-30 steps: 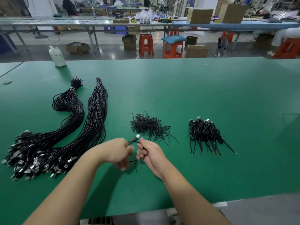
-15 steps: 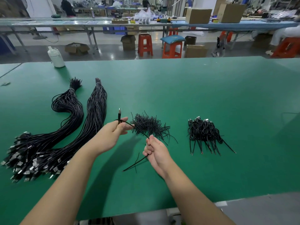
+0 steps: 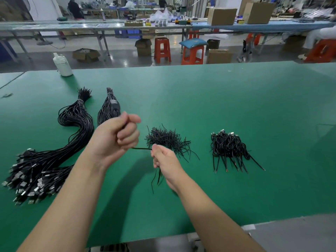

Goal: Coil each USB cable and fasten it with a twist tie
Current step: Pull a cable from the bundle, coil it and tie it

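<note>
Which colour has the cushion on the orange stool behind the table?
The cushion is blue; it shows in the head view, on the orange stool.

Left hand [image 3: 116,137] and right hand [image 3: 163,158] grip one black cable [image 3: 141,148] taut above the green table [image 3: 236,106], apparently mid-coil.

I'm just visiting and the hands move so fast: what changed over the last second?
The left hand rose up and away from the right hand, drawing the cable out between them; a second ago both hands met low over the table. Both kept their grip. The long cable bundles, the twist ties, the finished coils and the white bottle stayed put.
</note>
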Demonstrator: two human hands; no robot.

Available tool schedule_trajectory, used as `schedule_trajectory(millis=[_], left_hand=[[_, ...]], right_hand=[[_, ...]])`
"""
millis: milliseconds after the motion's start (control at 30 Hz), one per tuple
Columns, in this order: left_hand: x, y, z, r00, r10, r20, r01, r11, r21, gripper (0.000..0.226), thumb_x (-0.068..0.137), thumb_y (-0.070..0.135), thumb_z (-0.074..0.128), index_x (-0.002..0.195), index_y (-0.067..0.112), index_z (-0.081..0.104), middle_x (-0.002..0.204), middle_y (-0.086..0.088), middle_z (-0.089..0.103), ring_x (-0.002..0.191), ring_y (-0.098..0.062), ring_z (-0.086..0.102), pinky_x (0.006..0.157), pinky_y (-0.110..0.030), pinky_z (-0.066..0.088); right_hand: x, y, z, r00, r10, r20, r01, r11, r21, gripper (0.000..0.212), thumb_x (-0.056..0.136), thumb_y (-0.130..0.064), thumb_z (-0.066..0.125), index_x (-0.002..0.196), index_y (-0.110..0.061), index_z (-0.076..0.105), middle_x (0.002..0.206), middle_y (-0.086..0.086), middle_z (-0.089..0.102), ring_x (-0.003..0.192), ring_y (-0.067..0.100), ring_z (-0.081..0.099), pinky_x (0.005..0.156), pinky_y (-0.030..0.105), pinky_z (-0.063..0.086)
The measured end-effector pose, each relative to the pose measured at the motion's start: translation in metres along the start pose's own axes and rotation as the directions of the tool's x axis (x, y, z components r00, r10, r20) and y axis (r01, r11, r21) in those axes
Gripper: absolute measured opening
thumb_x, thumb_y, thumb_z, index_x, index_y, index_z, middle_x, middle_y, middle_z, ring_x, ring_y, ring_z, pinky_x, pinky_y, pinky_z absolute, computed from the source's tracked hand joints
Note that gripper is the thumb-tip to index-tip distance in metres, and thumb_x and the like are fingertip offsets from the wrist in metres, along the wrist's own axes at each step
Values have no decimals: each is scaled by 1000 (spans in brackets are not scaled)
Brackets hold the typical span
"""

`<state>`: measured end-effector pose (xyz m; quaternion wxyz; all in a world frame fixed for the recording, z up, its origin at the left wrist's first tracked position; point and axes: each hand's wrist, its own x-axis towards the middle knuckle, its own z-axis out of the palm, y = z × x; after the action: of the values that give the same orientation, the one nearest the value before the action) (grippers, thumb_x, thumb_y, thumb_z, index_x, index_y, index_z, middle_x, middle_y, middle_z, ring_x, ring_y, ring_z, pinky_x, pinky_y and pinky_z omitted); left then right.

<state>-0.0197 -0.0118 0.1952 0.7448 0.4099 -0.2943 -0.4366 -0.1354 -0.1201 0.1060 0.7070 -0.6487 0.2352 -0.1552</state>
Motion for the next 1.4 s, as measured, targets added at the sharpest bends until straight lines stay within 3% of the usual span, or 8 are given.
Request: schedule_trajectory(millis=[167, 267, 400, 500, 767, 900, 1167, 1400], left_hand=[[-13, -4, -5, 887, -460, 41, 251, 555, 793, 37, 104, 24, 43, 97, 0, 70, 49, -6, 45, 45, -19, 37, 45, -26, 33], [-9, -17, 0, 905, -394, -161, 328, 403, 854, 37, 107, 22, 36, 99, 0, 64, 63, -8, 69, 53, -24, 61, 60, -31, 53], [2, -37, 1, 952, 69, -299, 169, 694, 700, 34, 107, 28, 35, 107, 14, 66, 92, 3, 76, 91, -9, 71, 85, -23, 52], [11, -42, 1, 943, 37, -330, 17, 987, 159, 44, 109, 28, 24, 116, -1, 57, 99, -12, 75, 92, -23, 72, 80, -29, 58], [5, -52, 8, 969, -57, -241, 28, 992, -122, 32, 102, 25, 37, 101, 1, 58, 49, 8, 29, 45, -9, 30, 44, -22, 34], [3, -59, 14, 973, -89, -212, 72, 994, -87, 29, 99, 25, 43, 96, 0, 59, 50, 6, 34, 49, -14, 40, 48, -26, 43], [-4, -47, 12, 945, -294, 147, 271, 950, 156, 38, 97, 29, 48, 97, 2, 74, 105, -29, 70, 97, -35, 67, 66, -42, 49], [-1, -59, 21, 948, -225, -225, 306, 836, 455, 35, 105, 18, 40, 89, 0, 66, 89, -23, 74, 94, -34, 69, 82, -33, 59]], right_hand=[[9, -30, -9, 1000, 1, 23, 0, 1000, -27, 38, 105, -34, 46, 72, -19, 57, 52, -7, 33, 46, 7, 28, 51, 25, 24], [5, -42, -14, 997, 21, 76, -13, 995, -104, 35, 105, -33, 43, 76, -19, 57, 49, -14, 33, 42, 4, 27, 48, 23, 23], [-9, -46, -10, 984, 22, 179, -11, 998, -68, 34, 107, -29, 38, 79, -21, 54, 51, -16, 32, 43, 3, 26, 45, 20, 22], [-16, -37, -3, 969, 27, 244, 30, 973, -229, 34, 106, -24, 38, 79, -20, 58, 53, -13, 35, 43, 4, 28, 46, 22, 25], [-14, -30, -16, 963, 18, 269, 70, 947, -312, 14, 98, -16, 58, 99, -4, 64, 90, 11, 73, 81, 19, 62, 93, 53, 53], [-15, -26, -20, 949, -6, 316, 10, 1000, -11, 31, 87, -4, 74, 114, 1, 60, 92, 8, 65, 82, 17, 64, 78, 35, 58], [-19, -21, -27, 980, -29, 199, 30, 1000, 0, 31, 76, -4, 81, 104, -5, 69, 84, 9, 67, 77, 12, 65, 66, 31, 60], [-24, -11, -29, 997, -75, 6, 71, 900, -431, 31, 87, -27, 70, 107, -16, 49, 96, -1, 66, 75, 25, 71, 69, 50, 60]])
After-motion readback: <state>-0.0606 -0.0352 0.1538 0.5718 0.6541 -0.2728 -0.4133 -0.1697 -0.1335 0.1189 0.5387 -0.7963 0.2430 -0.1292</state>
